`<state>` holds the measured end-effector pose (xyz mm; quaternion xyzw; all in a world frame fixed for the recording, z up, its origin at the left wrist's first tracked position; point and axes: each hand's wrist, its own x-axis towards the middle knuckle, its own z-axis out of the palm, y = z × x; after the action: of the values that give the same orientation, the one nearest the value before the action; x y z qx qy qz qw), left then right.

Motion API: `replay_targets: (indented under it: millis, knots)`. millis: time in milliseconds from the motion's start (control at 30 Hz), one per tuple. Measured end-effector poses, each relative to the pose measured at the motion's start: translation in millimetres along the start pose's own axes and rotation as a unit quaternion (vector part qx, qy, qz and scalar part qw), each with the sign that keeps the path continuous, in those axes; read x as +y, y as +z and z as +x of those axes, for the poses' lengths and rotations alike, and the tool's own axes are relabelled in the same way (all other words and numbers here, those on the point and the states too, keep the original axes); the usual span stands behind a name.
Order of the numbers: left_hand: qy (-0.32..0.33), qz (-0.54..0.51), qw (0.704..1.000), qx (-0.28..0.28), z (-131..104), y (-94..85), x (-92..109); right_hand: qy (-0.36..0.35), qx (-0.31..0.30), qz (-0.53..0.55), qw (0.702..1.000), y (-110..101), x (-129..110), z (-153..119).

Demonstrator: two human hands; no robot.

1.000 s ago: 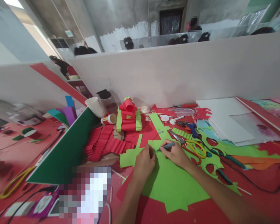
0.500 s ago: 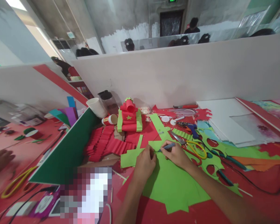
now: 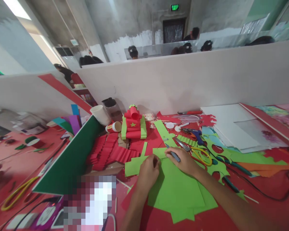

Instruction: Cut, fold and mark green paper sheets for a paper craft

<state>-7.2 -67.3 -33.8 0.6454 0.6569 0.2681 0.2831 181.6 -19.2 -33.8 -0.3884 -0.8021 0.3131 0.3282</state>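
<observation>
My left hand point(image 3: 148, 171) is closed at the left edge of a bright green paper sheet point(image 3: 175, 189), thumb and fingers pinched on it. The exact grip is partly hidden. My right hand point(image 3: 185, 160) rests at the sheet's upper edge with a slim grey pen point(image 3: 175, 156) lying across the fingers, its thin end pointing up and left. More green paper lies under the sheet, with jagged points showing at the front. Beyond my hands stands a red and green paper model point(image 3: 133, 123) with a star on its front.
Yellow-handled scissors point(image 3: 202, 156) and cut green scraps point(image 3: 216, 149) lie to the right. Folded red paper point(image 3: 106, 149) sits left, beside a green board point(image 3: 69, 157). A paper cup point(image 3: 100, 115) and a dark-lidded bottle point(image 3: 113, 109) stand behind. A white partition point(image 3: 183, 80) crosses the back.
The pen has turned in my right hand; its tip has left the paper and points away. The top green sheet's lower right edge now shows apart from the paper beneath. My left hand stays almost still.
</observation>
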Motion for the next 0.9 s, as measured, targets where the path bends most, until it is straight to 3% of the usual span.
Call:
replay_targets:
  millis: [300, 433, 500, 733, 900]
  knots:
    - [0.008, -0.089, 0.996, 0.007, 2.0, -6.6, -9.0, -0.022, -0.099, -0.061, 0.993, -21.6, 0.3, -2.3]
    - [-0.018, -0.054, 0.997, 0.056, 3.2, -10.8, -14.0, -0.043, -0.160, -0.082, 0.983, -28.5, -2.7, -4.4]
    - [-0.014, -0.033, 0.998, 0.052, 3.6, -10.8, -16.6, -0.052, -0.178, -0.091, 0.978, -30.1, -3.2, -4.8]
    - [0.060, 0.013, 0.998, -0.011, 3.2, -4.8, -24.3, -0.058, -0.174, -0.094, 0.979, -30.0, -0.5, -3.9]
    - [0.062, 0.026, 0.998, -0.016, 6.0, -1.7, -27.1, -0.063, -0.176, -0.094, 0.978, -28.3, 0.9, -4.4]
